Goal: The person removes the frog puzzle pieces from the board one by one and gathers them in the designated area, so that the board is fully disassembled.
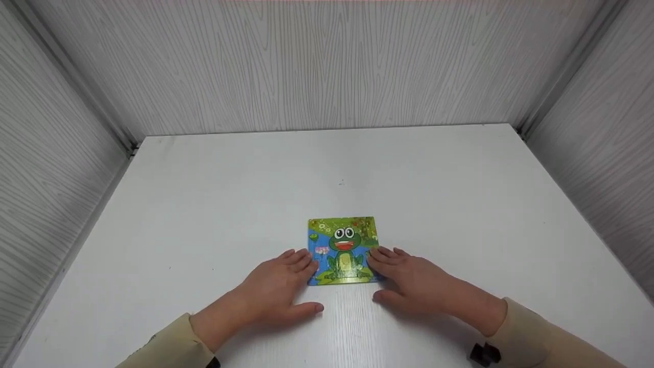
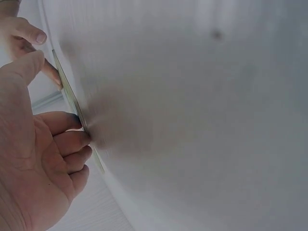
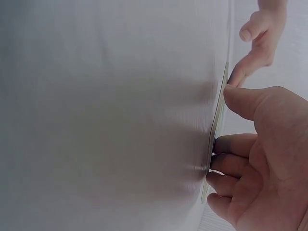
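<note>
A flat, square picture board [image 1: 345, 250] with a cartoon frog on a green and blue ground lies on the white table. At its left edge, my left hand [image 1: 276, 286] rests palm down, fingertips on the lower left side of the picture and thumb out below. My right hand [image 1: 416, 281] mirrors it, with fingertips on the lower right side. Seen edge-on in the left wrist view, the board [image 2: 67, 86] is thin, and the left fingers touch its rim. Likewise, the right wrist view has my right fingers [image 3: 228, 166] at the board's edge.
The white table [image 1: 230, 189] is bounded by a wood-grain back panel [image 1: 327, 66] and by side panels at left [image 1: 51, 128] and right [image 1: 603, 128]. Light-coloured sleeves [image 1: 531, 332] cover both forearms.
</note>
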Action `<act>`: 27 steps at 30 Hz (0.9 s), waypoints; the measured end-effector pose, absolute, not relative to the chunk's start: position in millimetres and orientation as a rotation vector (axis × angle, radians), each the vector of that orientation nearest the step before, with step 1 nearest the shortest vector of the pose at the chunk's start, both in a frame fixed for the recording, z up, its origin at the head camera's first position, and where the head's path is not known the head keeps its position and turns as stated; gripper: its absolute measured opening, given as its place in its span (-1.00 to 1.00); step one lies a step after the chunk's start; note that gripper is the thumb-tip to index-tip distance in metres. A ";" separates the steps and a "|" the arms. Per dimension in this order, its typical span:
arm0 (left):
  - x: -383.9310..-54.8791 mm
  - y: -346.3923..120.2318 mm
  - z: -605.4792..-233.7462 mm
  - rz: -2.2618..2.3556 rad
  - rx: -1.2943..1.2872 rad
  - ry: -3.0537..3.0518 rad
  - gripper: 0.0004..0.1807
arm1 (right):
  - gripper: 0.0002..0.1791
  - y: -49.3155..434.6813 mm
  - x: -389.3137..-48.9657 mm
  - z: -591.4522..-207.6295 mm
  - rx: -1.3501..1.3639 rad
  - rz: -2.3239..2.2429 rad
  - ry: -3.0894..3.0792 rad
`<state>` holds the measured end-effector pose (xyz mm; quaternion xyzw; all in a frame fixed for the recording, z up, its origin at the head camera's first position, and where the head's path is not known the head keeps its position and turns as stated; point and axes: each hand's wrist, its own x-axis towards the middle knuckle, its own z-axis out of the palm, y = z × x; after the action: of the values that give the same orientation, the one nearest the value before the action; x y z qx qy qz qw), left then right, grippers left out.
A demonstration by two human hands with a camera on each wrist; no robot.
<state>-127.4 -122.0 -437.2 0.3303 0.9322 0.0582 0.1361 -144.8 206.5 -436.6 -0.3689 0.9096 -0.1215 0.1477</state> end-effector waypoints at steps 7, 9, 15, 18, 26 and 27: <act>-132.2 -123.6 -434.3 0.147 1.031 2.751 -0.04 | -0.13 205.4 -145.9 -434.5 -1.041 -0.336 2.619; -134.9 -123.7 -433.7 0.160 1.040 2.748 -0.04 | -0.12 205.6 -147.1 -434.4 -1.029 -0.335 2.619; -143.6 -126.3 -435.1 0.202 1.064 2.718 0.00 | -0.18 208.1 -152.7 -431.2 -1.083 -0.359 2.658; -146.3 -128.0 -437.0 0.209 1.077 2.698 0.00 | -0.22 207.0 -157.7 -423.1 -1.111 -0.418 2.676; -150.5 -130.3 -438.7 0.242 1.039 2.665 0.00 | -0.31 188.2 -189.1 -395.0 -1.170 -0.643 2.672; -151.0 -130.3 -438.3 0.244 1.042 2.664 -0.01 | -0.31 184.6 -195.0 -392.5 -1.150 -0.654 2.665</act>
<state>-151.0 -130.3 -438.3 0.3597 0.9194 0.0842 0.1348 -195.0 184.6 -392.5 -0.3851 0.8926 -0.2191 0.0828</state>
